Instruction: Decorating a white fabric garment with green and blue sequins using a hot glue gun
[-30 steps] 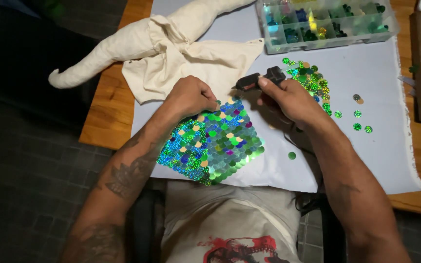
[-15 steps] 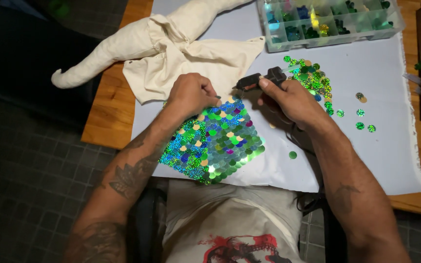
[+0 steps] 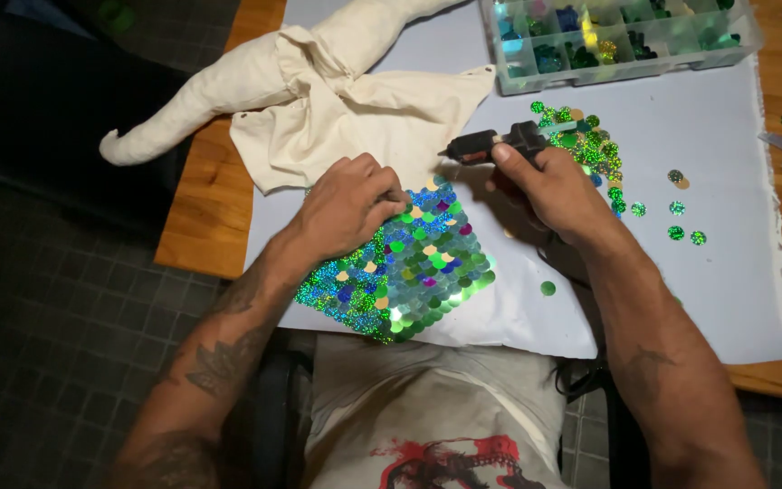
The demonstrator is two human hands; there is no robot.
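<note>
A cream fabric piece covered with overlapping green, blue and gold sequin scales [image 3: 418,267] lies on white paper [image 3: 672,281]. My left hand [image 3: 348,204] rests on the upper left of the scales, fingers curled and pressing down near the top edge. My right hand [image 3: 549,186] grips a black hot glue gun [image 3: 491,145], its nozzle pointing left just above the top of the scales. A pile of loose shiny sequins [image 3: 590,149] lies behind the right hand.
A stuffed cream cloth shape with a long tail [image 3: 309,91] lies at the back left. A clear compartment box of sequins [image 3: 617,36] stands at the back right. Stray sequins [image 3: 681,217] dot the paper. The wooden table edge [image 3: 196,217] runs down the left.
My left hand slid down and flattened onto the scales. My right hand lifted the glue gun slightly up and to the right, away from the fabric.
</note>
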